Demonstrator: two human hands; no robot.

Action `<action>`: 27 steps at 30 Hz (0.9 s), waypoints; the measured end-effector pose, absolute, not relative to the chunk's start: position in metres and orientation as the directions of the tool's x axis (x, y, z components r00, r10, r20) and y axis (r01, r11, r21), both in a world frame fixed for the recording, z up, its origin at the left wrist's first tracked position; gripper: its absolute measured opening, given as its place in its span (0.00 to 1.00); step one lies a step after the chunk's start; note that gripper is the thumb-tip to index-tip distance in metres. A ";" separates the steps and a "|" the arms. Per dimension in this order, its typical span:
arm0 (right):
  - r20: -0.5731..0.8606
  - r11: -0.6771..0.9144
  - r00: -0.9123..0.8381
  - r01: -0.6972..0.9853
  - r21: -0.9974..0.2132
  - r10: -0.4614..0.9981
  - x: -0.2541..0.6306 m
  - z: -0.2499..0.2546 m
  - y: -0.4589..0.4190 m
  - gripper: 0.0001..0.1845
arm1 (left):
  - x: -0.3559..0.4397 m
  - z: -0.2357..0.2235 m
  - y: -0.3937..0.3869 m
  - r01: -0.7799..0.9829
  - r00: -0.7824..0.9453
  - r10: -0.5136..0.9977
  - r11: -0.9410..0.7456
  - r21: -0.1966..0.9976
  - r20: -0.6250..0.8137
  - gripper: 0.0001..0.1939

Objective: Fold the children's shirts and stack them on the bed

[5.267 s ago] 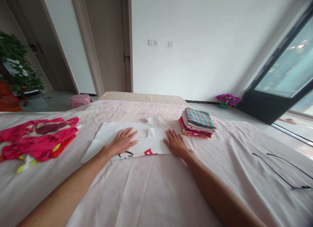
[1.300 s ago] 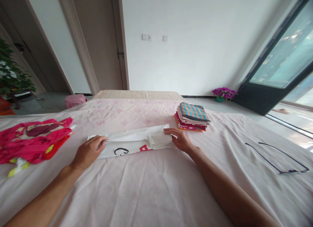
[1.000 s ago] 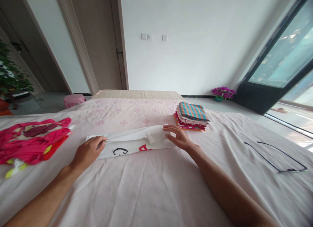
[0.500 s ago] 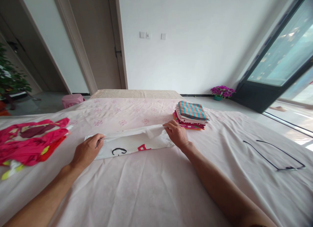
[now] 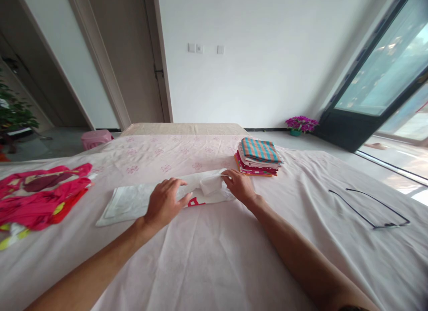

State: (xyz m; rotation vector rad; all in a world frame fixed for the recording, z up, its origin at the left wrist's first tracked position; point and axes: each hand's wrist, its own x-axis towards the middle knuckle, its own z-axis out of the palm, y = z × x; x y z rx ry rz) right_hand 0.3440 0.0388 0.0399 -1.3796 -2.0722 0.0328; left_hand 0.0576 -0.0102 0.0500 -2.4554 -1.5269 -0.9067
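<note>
A white garment [image 5: 129, 201] with red print lies folded into a long strip on the pink bedsheet [image 5: 197, 262]. My left hand [image 5: 167, 200] is over the middle of the strip, thumb and fingers apart, hiding part of the cloth. With thumb and fingers closed, my right hand [image 5: 239, 184] pinches the far edge near the strip's right end. Just beyond that hand stands a stack of folded cloths [image 5: 259, 157], topped by a blue-and-orange checked one.
A loose heap of pink and red clothes [image 5: 47, 195] lies at the left. Black-framed glasses [image 5: 374, 213] rest on the sheet at the right. Beyond the sheet are a pink stool [image 5: 96, 139] and purple flowers in a green pot [image 5: 296, 132].
My left hand has let go of the garment's left end and moved right to its middle. That left end now lies flat. My right hand keeps its pinch at the right end.
</note>
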 end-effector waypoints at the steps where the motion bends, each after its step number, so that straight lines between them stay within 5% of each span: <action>1: 0.491 0.442 -0.234 0.820 -0.365 0.839 0.344 0.041 0.038 0.09 | 0.076 0.051 -0.007 0.864 0.305 0.793 -0.464 0.196 0.528 0.16; 5: 0.490 0.423 -0.195 0.807 -0.412 0.849 0.344 0.042 0.038 0.09 | 0.129 0.045 0.011 0.924 0.241 0.866 -0.343 0.170 0.438 0.25; 9: 0.502 0.456 -0.206 0.769 -0.448 0.840 0.347 0.038 0.039 0.07 | 0.145 0.035 0.025 0.946 0.238 0.887 -0.305 0.113 0.396 0.17; 18: 0.494 0.633 -0.430 0.671 -0.385 0.756 0.368 0.027 0.036 0.19 | 0.126 0.027 0.024 0.879 0.437 0.804 -0.477 0.000 0.404 0.12; 23: 0.343 0.525 -0.427 0.804 -0.279 0.837 0.372 0.035 0.028 0.17 | 0.117 0.028 0.021 0.808 0.472 0.792 -0.564 0.170 0.387 0.12; 27: 0.402 0.375 -0.247 0.884 -0.280 0.881 0.360 0.047 0.031 0.19 | 0.113 0.033 0.026 0.779 0.394 0.819 -0.539 0.322 0.418 0.08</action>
